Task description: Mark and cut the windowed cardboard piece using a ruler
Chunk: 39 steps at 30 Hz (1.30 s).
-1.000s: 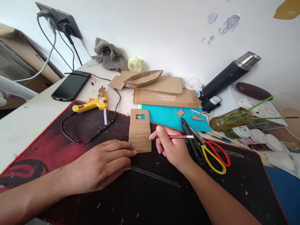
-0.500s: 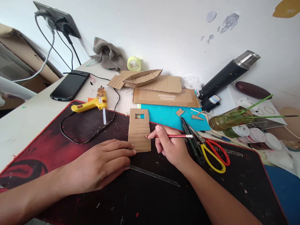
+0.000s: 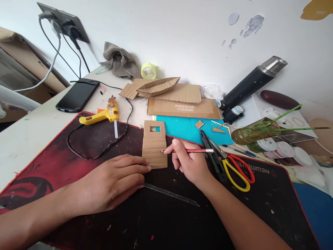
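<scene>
A small cardboard piece (image 3: pixel 154 149) with a rectangular cutout near its far end lies flat on the dark mat (image 3: pixel 166 222). My left hand (image 3: pixel 114 180) rests with fingers stretched out, its fingertips on the near left corner of the cardboard. Pinched in my right hand (image 3: pixel 188 158) is a red pencil (image 3: pixel 196 151), its point at the right part of the cardboard and its eraser end toward the right. A clear ruler (image 3: pixel 171 194) lies on the mat, one end at or under my left fingers; I cannot tell which.
A yellow glue gun (image 3: pixel 100 115) with its cord stands left of the cardboard. Right of my right hand lie a utility knife (image 3: pixel 212 156) and red-yellow scissors (image 3: pixel 238 172). Behind are a cardboard boat shape (image 3: pixel 158 87), cardboard sheets (image 3: pixel 184 108), a black flask (image 3: pixel 253 81) and a jar (image 3: pixel 244 133).
</scene>
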Motion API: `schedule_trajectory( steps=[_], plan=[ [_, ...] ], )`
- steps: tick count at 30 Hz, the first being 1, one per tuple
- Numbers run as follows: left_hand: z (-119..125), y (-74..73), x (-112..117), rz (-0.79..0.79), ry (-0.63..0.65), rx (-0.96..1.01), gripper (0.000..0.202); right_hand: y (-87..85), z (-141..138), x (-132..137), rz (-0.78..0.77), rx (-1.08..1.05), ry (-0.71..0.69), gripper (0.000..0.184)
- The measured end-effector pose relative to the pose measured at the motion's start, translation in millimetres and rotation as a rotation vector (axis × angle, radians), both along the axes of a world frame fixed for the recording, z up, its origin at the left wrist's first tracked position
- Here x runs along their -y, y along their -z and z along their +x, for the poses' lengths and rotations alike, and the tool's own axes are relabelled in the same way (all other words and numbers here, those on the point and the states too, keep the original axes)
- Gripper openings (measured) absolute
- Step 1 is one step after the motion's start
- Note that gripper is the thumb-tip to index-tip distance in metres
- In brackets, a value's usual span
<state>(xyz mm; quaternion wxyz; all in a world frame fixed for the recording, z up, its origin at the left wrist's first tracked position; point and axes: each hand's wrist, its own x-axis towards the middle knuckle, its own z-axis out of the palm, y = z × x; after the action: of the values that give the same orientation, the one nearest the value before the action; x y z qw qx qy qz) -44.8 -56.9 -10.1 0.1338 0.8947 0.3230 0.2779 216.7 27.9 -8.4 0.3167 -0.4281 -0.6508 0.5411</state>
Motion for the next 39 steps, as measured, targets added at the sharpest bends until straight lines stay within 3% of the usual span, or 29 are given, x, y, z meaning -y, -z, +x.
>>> schedule_trajectory(
  steps=[8,15,23,30,33,39],
  plan=[
    [-4.5,-1.7,-1.3,-0.028,0.036,0.002,0.017,1.4,2.5,1.5,-0.062,-0.172,0.072,0.06],
    [-13.2,-5.9,-8.6,-0.017,0.032,-0.033,0.016,2.9,3.4,-1.7,0.003,-0.205,0.094,0.054],
    [-9.9,-11.2,1.8,-0.132,-0.186,0.118,0.014,4.2,5.6,1.7,0.044,-0.206,0.006,0.049],
    [-10.0,-8.1,2.5,-0.157,-0.285,0.071,0.014,-1.9,14.4,-1.7,0.045,-0.208,-0.047,0.046],
    [-6.7,-7.3,0.5,-0.147,-0.371,0.043,0.018,-3.8,16.3,-2.9,0.124,-0.109,-0.051,0.04],
    [2.4,-4.7,-7.8,-0.06,-0.413,-0.055,0.02,3.8,15.3,-3.0,0.367,0.123,-0.029,0.028]
  ],
)
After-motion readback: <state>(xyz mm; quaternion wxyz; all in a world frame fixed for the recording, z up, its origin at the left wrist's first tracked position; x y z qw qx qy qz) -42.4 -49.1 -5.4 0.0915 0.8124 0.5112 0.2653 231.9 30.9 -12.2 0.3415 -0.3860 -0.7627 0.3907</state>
